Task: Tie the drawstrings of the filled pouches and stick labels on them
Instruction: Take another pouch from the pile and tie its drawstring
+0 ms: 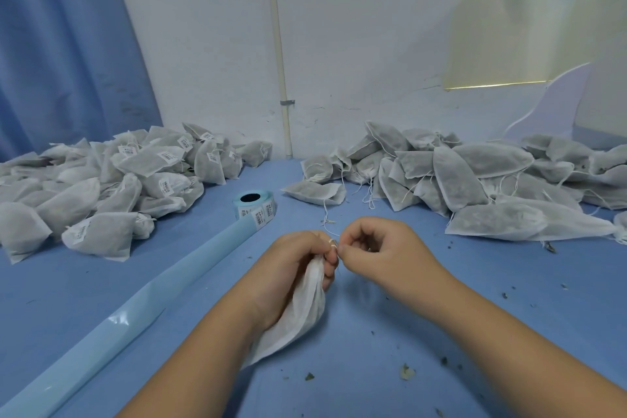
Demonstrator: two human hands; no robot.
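Presently, the left grip is closed round the gathered neck of one pouch, held over the middle of the desk. The pouch's long axis runs from that neck back toward the near edge. The right grip pinches the drawstring just beside the neck, on its right. Judgement: tying step; the tightening pull goes rightward. The label roll lies beyond, nearer the left grip.

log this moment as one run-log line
step: tying drawstring | left hand: grips pouch neck | right hand: pinches drawstring | label roll: on table, untouched | labelled pile left, unlabelled pile right
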